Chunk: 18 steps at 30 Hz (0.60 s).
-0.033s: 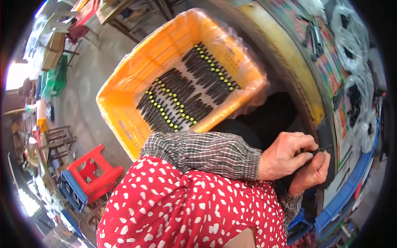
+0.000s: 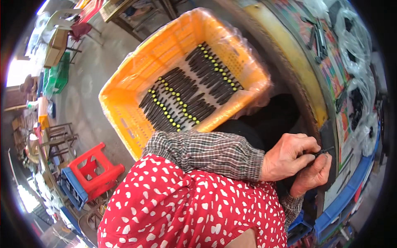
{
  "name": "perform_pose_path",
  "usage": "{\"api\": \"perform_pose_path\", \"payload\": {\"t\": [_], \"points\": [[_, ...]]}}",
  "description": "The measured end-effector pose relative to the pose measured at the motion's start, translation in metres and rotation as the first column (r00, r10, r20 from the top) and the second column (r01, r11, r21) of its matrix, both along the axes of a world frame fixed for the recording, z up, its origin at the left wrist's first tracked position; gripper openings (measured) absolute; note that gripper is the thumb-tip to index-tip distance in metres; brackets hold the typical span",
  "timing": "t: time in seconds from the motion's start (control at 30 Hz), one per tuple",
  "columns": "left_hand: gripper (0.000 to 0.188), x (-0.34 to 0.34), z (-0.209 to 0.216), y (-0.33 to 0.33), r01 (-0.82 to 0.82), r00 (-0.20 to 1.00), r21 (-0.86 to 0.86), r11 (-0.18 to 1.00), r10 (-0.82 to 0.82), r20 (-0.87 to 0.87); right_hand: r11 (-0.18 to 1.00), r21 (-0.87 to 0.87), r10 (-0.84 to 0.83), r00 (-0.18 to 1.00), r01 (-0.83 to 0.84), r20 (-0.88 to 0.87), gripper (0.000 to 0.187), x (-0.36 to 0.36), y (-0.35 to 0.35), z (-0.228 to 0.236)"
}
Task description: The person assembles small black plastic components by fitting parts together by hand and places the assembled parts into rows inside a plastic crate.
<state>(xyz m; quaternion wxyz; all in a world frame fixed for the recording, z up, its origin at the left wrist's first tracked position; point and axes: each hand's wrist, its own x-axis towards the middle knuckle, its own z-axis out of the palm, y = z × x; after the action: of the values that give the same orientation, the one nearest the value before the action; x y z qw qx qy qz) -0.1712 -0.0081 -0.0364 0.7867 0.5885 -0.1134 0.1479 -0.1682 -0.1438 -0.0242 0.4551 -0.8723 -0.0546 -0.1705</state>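
My left hand, coming from a plaid sleeve, is closed in a pinch near the workbench edge at the right. Close against it, my right hand is closed too, thumb and fingers together. Between the fingertips of both hands is a small, thin, dark piece; the fingers cover most of it, so its kind is unclear. To the left of the hands stands an orange plastic crate lined with clear film. Inside lie rows of slim black pen-like pieces, many with yellow-green ends.
The workbench curves along the right, bearing dark metal tools and clear plastic bags. A blue tray edge runs at lower right. A red stool stands on the floor at left, with a green crate farther back.
The whole scene has shifted slightly in the view. Both hands stay pinched together on the dark piece, with little visible finger movement.
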Motion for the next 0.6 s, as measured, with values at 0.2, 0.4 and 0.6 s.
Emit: {"api": "perform_pose_path", "payload": {"t": [0.2, 0.4, 0.6], "points": [[0.019, 0.000, -0.002, 0.007, -0.081, 0.997, 0.006, 0.997, 0.081, 0.019, 0.982, 0.186, -0.033, 0.999, 0.040, -0.041, 0.035, 0.007, 0.019, -0.003], [0.017, 0.000, -0.004, 0.022, -0.101, 0.995, -0.029, 0.994, 0.100, -0.020, 0.969, 0.242, 0.090, 0.987, -0.056, -0.131, 0.040, 0.009, 0.027, -0.006], [0.016, -0.003, -0.012, 0.031, -0.104, 0.993, -0.066, 0.992, 0.101, -0.058, 0.976, -0.054, 0.209, 0.978, -0.209, 0.005, 0.029, 0.011, 0.024, -0.009]]}}
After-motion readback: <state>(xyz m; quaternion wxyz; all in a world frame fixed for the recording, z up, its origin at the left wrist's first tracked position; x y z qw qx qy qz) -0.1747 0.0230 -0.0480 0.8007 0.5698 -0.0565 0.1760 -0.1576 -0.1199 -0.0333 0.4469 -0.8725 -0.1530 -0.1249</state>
